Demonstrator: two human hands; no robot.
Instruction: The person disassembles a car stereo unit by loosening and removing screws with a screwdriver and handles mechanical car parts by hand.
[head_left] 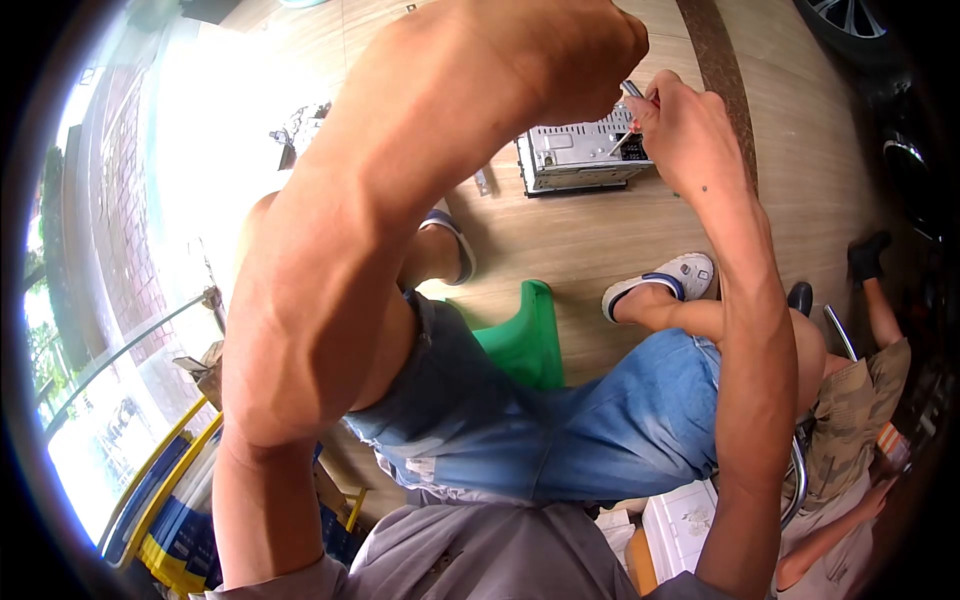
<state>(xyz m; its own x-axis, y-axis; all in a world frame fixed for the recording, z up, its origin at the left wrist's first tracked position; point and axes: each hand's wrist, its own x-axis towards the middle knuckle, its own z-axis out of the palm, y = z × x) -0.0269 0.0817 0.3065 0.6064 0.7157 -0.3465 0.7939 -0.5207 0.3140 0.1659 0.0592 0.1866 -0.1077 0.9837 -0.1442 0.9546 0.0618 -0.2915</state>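
A silver metal box, which looks like a car stereo (577, 150), lies on the floor with its slotted cover and dark sockets showing. My right hand (690, 125) is closed at its right side, pinching a thin screwdriver (624, 141) with a bit of red near the fingers. Its shaft slants down over the box's surface; whether the tip touches I cannot tell. My left hand (590, 55) is curled above the box, its fingers mostly hidden behind the hand. A short silver rod (631, 88) shows between the two hands; which one holds it is unclear.
A green plastic stool (530, 335) stands between my legs. Beyond the box's left lie tangled wires and parts (300, 128). A small clear piece (482, 182) is on the floor. Another person in patterned shorts (860, 420) sits at right; a car wheel (850, 18) is upper right.
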